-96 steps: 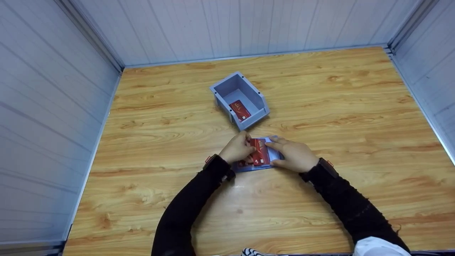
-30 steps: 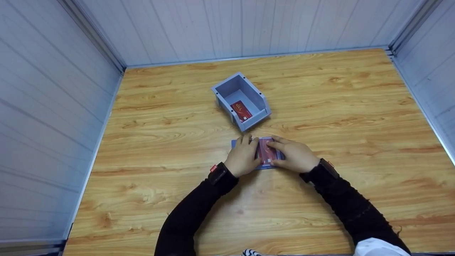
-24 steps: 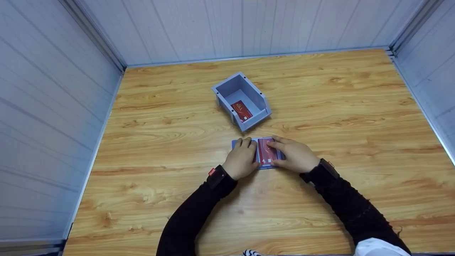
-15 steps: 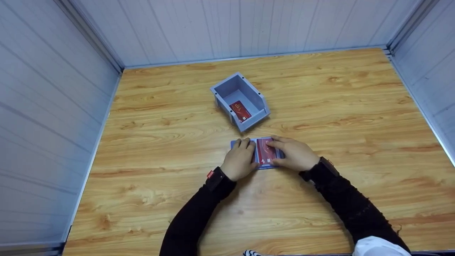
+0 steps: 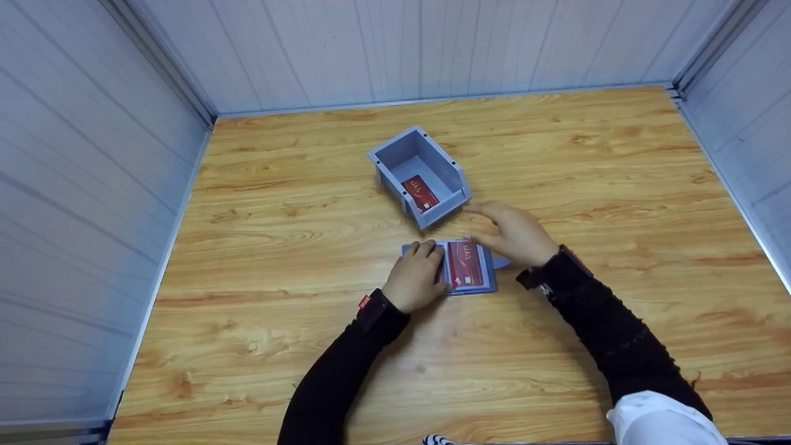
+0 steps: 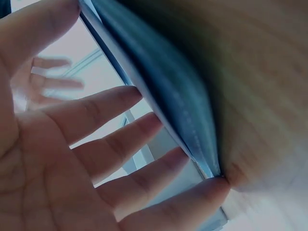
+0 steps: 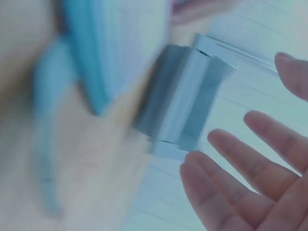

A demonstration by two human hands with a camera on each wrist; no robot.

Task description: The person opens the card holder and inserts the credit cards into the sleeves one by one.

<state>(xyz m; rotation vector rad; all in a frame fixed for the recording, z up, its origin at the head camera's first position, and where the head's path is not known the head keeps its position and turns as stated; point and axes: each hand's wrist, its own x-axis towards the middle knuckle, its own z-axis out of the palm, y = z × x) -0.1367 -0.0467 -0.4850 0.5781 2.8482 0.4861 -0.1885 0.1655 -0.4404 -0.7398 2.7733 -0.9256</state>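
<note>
An open blue card holder [image 5: 492, 279] lies on the table. A red VIP card [image 5: 466, 264] shows in its right half, and a small blue tab [image 5: 501, 262] sticks out at its right edge. My left hand [image 5: 413, 279] rests on the left half and hides most of it. In the left wrist view, the fingertips touch the holder [image 6: 180, 96] with the fingers extended. My right hand [image 5: 520, 236] is off the holder, near its upper right corner, with spread fingers pointing towards the grey bin [image 5: 446, 216]. Nothing is in this hand in the right wrist view.
Beyond the holder stands the bin, with another red VIP card [image 5: 420, 193] lying in it. Pale panel walls [image 5: 321, 55] border the wooden table [image 5: 278, 247] at the back and both sides.
Earlier my left hand handled the red card over the holder; then it moved to the holder's left half. My right hand has since come off the holder, moving up towards the bin.
</note>
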